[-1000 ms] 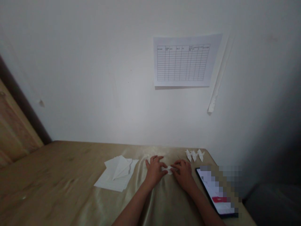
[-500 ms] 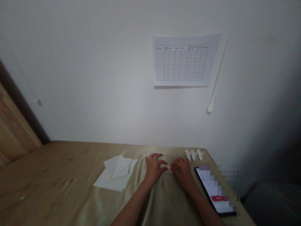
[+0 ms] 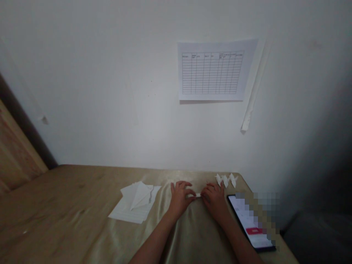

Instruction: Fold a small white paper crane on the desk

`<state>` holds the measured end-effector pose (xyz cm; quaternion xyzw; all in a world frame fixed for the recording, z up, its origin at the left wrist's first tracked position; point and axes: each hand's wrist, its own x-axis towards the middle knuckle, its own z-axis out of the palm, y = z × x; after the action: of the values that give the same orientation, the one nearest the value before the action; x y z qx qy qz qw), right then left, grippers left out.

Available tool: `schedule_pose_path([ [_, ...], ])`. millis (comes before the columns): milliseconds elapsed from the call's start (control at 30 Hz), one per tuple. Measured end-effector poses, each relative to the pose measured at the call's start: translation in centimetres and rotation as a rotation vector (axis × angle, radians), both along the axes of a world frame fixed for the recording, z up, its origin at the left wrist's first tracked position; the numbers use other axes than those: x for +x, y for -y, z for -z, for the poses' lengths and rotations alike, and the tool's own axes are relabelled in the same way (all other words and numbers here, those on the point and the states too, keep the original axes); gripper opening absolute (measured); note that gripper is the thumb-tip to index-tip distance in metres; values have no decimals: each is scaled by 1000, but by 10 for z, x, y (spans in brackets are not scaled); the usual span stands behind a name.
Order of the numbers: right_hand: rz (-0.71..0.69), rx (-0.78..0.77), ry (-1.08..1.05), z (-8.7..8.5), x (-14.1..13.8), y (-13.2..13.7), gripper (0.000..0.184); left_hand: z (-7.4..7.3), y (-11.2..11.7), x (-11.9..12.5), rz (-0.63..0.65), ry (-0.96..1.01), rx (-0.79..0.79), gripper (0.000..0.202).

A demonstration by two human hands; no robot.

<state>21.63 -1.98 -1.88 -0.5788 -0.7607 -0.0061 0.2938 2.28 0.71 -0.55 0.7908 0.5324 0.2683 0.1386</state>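
A small folded piece of white paper (image 3: pixel 198 195) is pinched at both ends, low over the cloth-covered table. My left hand (image 3: pixel 180 198) grips its left end between thumb and forefinger, the other fingers raised. On the right end, the fingers of my right hand (image 3: pixel 213 198) are closed, partly hiding the paper. Just beyond my right hand stand three small folded paper figures (image 3: pixel 225 180) in a row. To the left of my left hand lies a loose stack of white paper sheets (image 3: pixel 129 211), with a folded piece on top.
A phone (image 3: pixel 251 223) with a lit screen lies right of my right forearm. The gold cloth (image 3: pixel 68 205) covering the table has creases near my arms. Behind it rises a white wall (image 3: pixel 110 91) with a printed table sheet (image 3: pixel 211 73) taped up.
The paper between my fingertips now shows as a narrow, flat strip instead of a wider shape below them. Both hands have hardly shifted.
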Motion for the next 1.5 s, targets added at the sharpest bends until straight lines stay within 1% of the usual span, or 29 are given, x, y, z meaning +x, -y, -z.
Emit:
schedule_pose_path([
  [167,-23,-42,-34,-2,0,5,20,-2,1,-1,-1,-35,-55,10],
  [300,-47,-85,-42,-6,1,8,24,-4,0,-1,15,-48,-90,9],
  [400,-58,-126,-49,-9,2,9,26,-2,-2,-1,35,-53,-120,8],
  [633,-78,-189,-56,-15,2,11,21,6,-5,-3,90,-72,-127,8],
  [767,-67,-207,-47,-17,2,11,19,5,-2,-1,98,-60,-109,5],
  [867,-66,-207,-42,-18,2,11,19,4,-1,1,108,-43,-119,8],
  [967,-70,-200,-46,-19,2,12,20,6,-2,2,108,-28,-138,9],
  [1167,-72,-177,-42,-16,3,11,19,10,-4,-1,96,-6,-144,6],
  [1300,-56,-149,-41,-10,1,9,16,8,-1,0,85,20,-136,4],
  [1500,8,-151,-55,-6,-5,7,15,3,2,3,58,27,-133,4],
])
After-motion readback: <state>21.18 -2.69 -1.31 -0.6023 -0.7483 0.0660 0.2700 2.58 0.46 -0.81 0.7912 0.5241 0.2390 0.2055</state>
